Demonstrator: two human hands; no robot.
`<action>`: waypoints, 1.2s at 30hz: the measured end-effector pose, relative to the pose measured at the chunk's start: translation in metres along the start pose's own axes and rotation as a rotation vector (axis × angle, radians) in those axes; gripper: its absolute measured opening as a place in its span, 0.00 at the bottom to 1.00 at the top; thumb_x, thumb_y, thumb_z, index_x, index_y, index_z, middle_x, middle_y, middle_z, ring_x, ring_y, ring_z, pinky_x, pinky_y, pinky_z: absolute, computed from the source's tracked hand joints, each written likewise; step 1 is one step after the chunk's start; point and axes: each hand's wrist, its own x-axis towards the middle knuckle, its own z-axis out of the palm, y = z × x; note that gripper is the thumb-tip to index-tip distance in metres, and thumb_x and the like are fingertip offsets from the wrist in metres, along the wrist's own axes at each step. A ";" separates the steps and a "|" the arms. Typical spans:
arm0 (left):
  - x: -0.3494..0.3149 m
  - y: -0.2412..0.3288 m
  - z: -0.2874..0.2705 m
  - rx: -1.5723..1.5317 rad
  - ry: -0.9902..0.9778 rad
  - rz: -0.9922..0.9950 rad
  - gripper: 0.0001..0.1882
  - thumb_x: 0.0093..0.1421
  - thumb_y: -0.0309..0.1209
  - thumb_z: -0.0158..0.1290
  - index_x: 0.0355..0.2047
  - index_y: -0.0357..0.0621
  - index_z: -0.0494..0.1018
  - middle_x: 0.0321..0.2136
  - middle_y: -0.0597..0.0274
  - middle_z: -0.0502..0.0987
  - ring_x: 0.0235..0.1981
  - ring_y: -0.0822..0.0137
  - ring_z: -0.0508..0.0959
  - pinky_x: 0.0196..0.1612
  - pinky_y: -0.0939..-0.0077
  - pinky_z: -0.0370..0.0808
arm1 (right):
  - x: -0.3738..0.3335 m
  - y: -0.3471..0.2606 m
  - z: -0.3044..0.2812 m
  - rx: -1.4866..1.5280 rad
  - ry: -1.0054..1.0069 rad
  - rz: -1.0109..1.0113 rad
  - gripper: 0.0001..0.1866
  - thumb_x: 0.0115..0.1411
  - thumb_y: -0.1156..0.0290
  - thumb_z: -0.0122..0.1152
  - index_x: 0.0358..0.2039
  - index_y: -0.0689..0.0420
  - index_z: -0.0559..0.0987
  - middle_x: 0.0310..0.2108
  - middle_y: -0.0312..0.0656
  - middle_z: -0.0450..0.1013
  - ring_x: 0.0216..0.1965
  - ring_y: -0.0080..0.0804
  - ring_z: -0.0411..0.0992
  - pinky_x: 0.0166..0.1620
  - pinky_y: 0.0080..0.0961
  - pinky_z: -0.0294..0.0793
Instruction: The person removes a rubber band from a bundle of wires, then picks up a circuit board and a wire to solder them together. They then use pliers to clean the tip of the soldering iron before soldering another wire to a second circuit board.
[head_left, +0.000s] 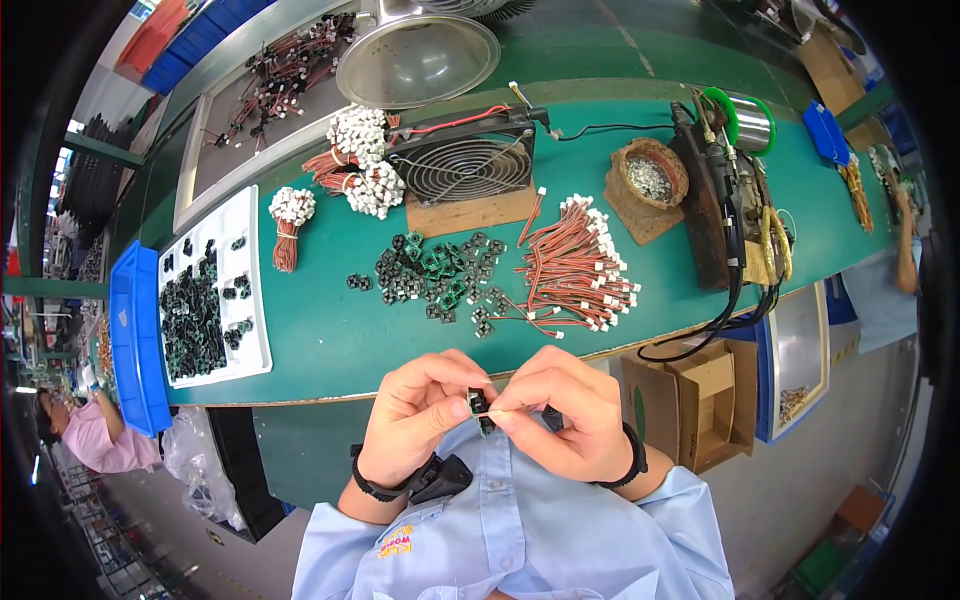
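Observation:
Close in front of my chest, just off the table's near edge, both hands meet at a small black-and-green circuit board part (475, 402). My left hand (412, 412) pinches it between thumb and fingertips. My right hand (568, 408) is closed, its thumb and forefinger gripping a thin pale wire against the part; the wire's far end is hidden. Beyond my hands lies a loose pile of similar black and green parts (436, 268). To its right spreads a heap of red-and-black wire leads with white connectors (575, 262).
A white tray (258, 330) of dark parts and a blue bin (135, 330) stand left. Farther back are bundled leads (290, 215) and a fan (465, 165). At right sit a crusted round pot (650, 172), cabled equipment (715, 200) and a solder spool (750, 125). Cardboard boxes (705, 400) stand below.

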 end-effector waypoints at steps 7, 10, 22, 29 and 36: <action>0.001 0.000 0.000 -0.005 -0.014 -0.007 0.10 0.57 0.24 0.52 0.39 0.35 0.71 0.35 0.54 0.71 0.38 0.65 0.74 0.42 0.73 0.71 | 0.000 0.000 -0.001 -0.023 0.001 -0.022 0.04 0.49 0.80 0.62 0.28 0.62 0.77 0.25 0.40 0.71 0.23 0.24 0.68 0.23 0.17 0.66; 0.000 0.000 -0.001 0.005 -0.019 -0.003 0.10 0.57 0.24 0.52 0.39 0.35 0.71 0.35 0.54 0.71 0.38 0.65 0.74 0.42 0.73 0.71 | 0.000 0.001 -0.002 -0.039 -0.003 -0.042 0.05 0.49 0.80 0.62 0.28 0.62 0.77 0.25 0.40 0.71 0.24 0.24 0.69 0.23 0.17 0.66; -0.001 0.001 0.001 0.077 -0.025 0.015 0.09 0.56 0.21 0.52 0.39 0.35 0.71 0.35 0.53 0.71 0.38 0.64 0.74 0.42 0.73 0.71 | -0.001 -0.001 -0.004 -0.020 -0.010 -0.023 0.04 0.50 0.78 0.61 0.28 0.63 0.76 0.25 0.41 0.72 0.24 0.24 0.68 0.24 0.17 0.67; -0.001 0.000 0.002 0.152 -0.035 0.102 0.09 0.55 0.19 0.52 0.38 0.35 0.70 0.36 0.52 0.71 0.39 0.64 0.74 0.42 0.73 0.72 | -0.003 -0.003 -0.004 0.070 0.002 0.077 0.04 0.52 0.77 0.60 0.28 0.62 0.75 0.25 0.40 0.71 0.24 0.22 0.67 0.25 0.16 0.66; -0.003 -0.001 0.012 0.266 0.098 0.118 0.08 0.55 0.28 0.55 0.34 0.40 0.69 0.31 0.52 0.72 0.32 0.66 0.74 0.36 0.75 0.71 | -0.003 -0.003 -0.004 0.072 -0.003 0.066 0.03 0.52 0.78 0.60 0.28 0.62 0.75 0.25 0.40 0.71 0.24 0.22 0.67 0.25 0.16 0.66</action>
